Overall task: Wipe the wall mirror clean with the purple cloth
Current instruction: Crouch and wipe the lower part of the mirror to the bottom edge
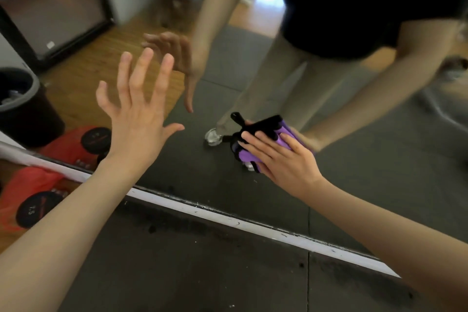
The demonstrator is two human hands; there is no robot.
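Head view looks down along both bare forearms at a wall mirror (266, 197) whose white lower edge (228, 220) runs diagonally from the near left to the far right, meeting a dark grey floor mat (202, 273). Right of centre, the right hand (286, 159) lies flat over the purple cloth (249, 152), its fingers fairly straight and slightly apart, pressing the bunched cloth against the glass low down, a little above the white edge. That cloth is purple with black trim, and a black loop (236, 118) sticks up from its far side. To the left, the left hand (138, 111) is raised in front of the glass with all five fingers spread wide and holding nothing; whether its fingertips touch the mirror I cannot tell. Its reflection (177, 58) sits just beyond it with fingers likewise splayed. Inside the glass shows the person's reflected body in a black top (367, 2) and beige trousers (273, 78), with one light shoe (212, 137) beside the cloth. At the far left are a wooden floor (101, 63), a dark round bin (22, 109) and a black-framed panel (58, 7) leaning by the wall. Down at the near left lie red and black dumbbells (30, 205), one marked 7.5, doubled in the mirror.
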